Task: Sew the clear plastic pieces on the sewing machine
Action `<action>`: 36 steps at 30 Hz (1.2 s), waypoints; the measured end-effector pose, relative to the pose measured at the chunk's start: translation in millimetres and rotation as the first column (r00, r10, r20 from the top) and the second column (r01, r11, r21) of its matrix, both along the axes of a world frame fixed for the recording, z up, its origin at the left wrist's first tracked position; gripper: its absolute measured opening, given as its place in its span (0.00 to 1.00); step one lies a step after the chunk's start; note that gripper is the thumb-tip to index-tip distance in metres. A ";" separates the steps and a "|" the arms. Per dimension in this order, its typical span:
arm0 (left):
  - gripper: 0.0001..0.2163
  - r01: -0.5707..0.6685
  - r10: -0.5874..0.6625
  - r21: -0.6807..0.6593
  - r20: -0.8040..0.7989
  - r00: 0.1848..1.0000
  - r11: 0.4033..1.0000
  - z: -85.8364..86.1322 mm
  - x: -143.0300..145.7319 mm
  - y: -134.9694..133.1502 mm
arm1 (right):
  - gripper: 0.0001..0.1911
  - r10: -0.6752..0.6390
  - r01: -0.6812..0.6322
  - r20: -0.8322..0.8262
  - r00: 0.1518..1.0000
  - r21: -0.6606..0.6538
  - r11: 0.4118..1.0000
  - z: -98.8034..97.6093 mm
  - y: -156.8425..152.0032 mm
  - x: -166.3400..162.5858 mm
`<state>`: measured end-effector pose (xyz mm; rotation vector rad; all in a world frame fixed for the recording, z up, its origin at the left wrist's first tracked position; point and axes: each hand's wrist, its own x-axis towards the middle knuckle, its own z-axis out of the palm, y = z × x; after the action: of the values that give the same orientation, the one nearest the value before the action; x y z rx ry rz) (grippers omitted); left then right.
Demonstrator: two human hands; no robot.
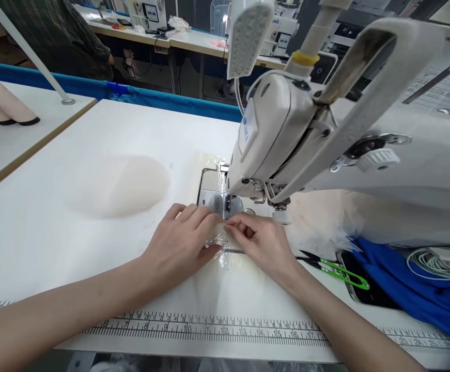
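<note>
My left hand [188,237] lies on the bed of a white sewing machine [275,124], just in front and left of the presser foot [228,204]. Its fingers are stretched out and the thumb stands apart. My right hand [263,240] is in front of the foot, thumb and forefinger pinched together; what is between them is too small to make out. The fingertips of both hands nearly meet. Under them are the metal needle plate [211,199] and shiny clear tape [219,240]. A sheer beige fabric piece [141,186] lies flat to the left.
Right of my right hand are green thread snips [343,274], a dark phone [379,294], blue cloth [410,294] and a coiled cable [437,263]. Sheer fabric [325,217] lies under the machine arm. A printed ruler [209,330] runs along the front edge. A person [58,41] is at back left.
</note>
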<state>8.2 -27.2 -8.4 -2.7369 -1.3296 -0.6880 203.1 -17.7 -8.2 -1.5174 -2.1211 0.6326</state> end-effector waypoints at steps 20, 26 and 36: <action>0.14 0.153 -0.123 0.147 -0.191 0.974 0.977 -8.2 -2.0 7.4 | 0.14 -0.083 -0.258 0.520 0.850 0.548 0.796 -3.7 -9.2 9.0; 0.18 0.097 -0.059 0.170 -0.215 0.975 0.981 -6.7 1.2 1.9 | 0.14 -0.125 -0.255 0.559 0.820 0.551 0.794 -8.4 -6.0 12.1; 0.19 0.092 -0.052 0.176 -0.221 0.974 0.980 -6.2 3.7 7.1 | 0.16 -0.158 -0.248 0.579 0.800 0.558 0.792 -10.2 -2.3 13.8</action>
<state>11.8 -20.1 -14.6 -2.6317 -1.0691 -0.4733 216.9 -20.0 -18.4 -1.3687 -2.4573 -0.6116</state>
